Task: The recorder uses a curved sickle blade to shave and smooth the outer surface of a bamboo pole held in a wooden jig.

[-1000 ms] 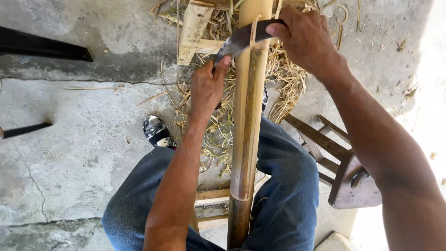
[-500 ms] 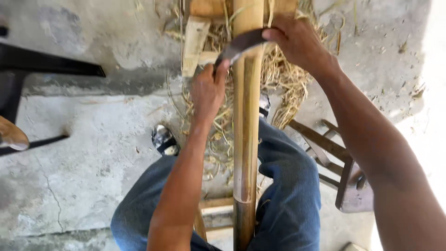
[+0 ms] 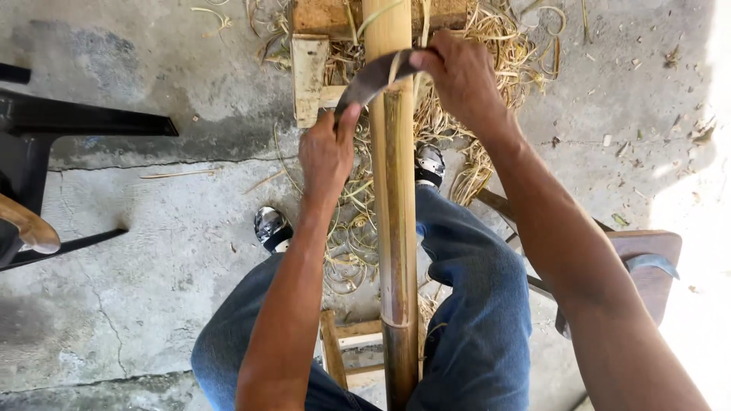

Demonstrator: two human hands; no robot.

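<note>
A long bamboo pole [image 3: 397,213] runs from between my knees up to a wooden block [image 3: 327,17] at the top. Across it lies a curved dark blade [image 3: 371,79]. My right hand [image 3: 457,76] grips the blade's handle on the right of the pole. My left hand [image 3: 326,148] pinches the blade's tip on the left side. A thin pale strip curls off the pole just above the blade.
Bamboo shavings [image 3: 487,152] litter the concrete floor around my feet. A black chair frame [image 3: 53,129] stands at the left. A low wooden stool [image 3: 647,266] sits at the right, and a small wooden frame [image 3: 346,346] lies under my legs.
The view has shifted, so the pole and hands sit lower in the picture. Both hands keep the same hold on the blade across the pole.
</note>
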